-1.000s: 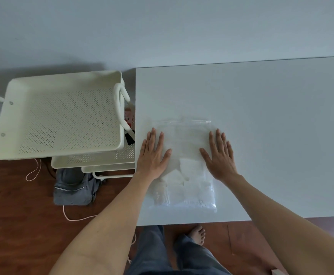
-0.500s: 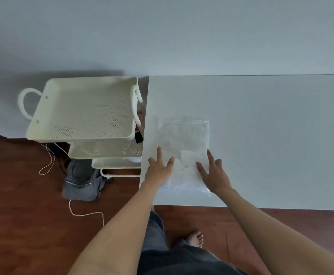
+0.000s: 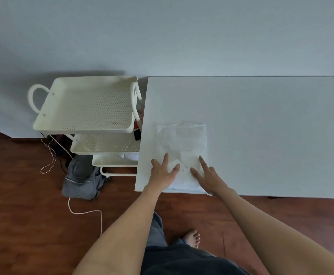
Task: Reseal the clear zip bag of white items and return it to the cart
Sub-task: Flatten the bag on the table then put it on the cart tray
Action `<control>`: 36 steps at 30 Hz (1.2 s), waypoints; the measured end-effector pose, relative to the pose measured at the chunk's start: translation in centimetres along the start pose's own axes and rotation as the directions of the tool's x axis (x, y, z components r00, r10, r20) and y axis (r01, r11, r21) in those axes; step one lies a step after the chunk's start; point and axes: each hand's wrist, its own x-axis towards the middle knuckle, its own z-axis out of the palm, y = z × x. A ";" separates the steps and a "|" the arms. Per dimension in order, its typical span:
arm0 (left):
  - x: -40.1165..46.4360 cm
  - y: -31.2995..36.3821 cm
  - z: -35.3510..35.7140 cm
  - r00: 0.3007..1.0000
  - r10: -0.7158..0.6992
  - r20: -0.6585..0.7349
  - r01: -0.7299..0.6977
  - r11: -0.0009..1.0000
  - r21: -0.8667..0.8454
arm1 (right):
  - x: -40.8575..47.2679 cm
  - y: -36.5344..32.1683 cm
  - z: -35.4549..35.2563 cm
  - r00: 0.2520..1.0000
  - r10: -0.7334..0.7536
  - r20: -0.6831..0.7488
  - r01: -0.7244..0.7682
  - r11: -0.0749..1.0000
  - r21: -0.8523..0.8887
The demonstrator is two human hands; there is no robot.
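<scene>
White table (image 3: 261, 126): clear zip bag (image 3: 182, 139) flat near front-left corner.

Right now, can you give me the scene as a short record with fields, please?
surface: white table
bag: clear zip bag lying flat near the table's front left corner, white items inside
left hand: flat, open, pressing the bag's near part
right hand: flat, open, pressing the bag's near part
cart: cream, three tiers, left of the table
floor: grey bag, white cable

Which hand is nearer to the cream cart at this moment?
Left. The left hand rests flat on the near-left part of the zip bag, on the table side beside the cart. The right hand lies on the bag's near-right part, farther away.
</scene>
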 end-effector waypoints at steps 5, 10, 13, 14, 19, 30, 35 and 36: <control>-0.7 1.3 -0.3 0.999 0.040 -0.021 -0.040 0.999 0.029 | -0.7 0.1 -0.9 1.000 -0.011 -0.025 0.012 1.000 0.015; -1.2 3.0 -1.4 0.989 0.111 -0.100 -0.109 0.994 0.026 | -1.0 -0.6 -2.5 0.997 -0.032 -0.068 0.035 0.999 0.041; -1.3 4.3 -2.5 0.977 0.151 -0.150 -0.152 0.988 0.009 | -1.0 -1.6 -4.0 0.993 -0.059 -0.098 0.064 0.997 0.053; -1.3 4.8 -3.0 0.973 0.163 -0.161 -0.164 0.986 0.007 | -1.0 -2.0 -4.6 0.992 -0.070 -0.109 0.076 0.996 0.052; -1.0 7.3 -6.0 0.943 0.239 -0.233 -0.245 0.970 0.006 | -0.8 -4.4 -7.7 0.978 -0.116 -0.171 0.127 0.991 0.052; 1.2 10.8 -15.4 0.860 0.292 -0.419 -0.296 0.954 0.057 | 0.5 -13.0 -12.9 0.932 -0.246 -0.267 0.262 0.965 0.027; 2.6 10.4 -21.0 0.842 0.309 -0.441 -0.350 0.937 -0.012 | 1.9 -18.6 -14.2 0.908 -0.302 -0.290 0.312 0.950 -0.012; 3.0 10.2 -22.1 0.843 0.306 -0.443 -0.356 0.934 -0.032 | 2.3 -19.9 -14.3 0.904 -0.312 -0.294 0.319 0.947 -0.024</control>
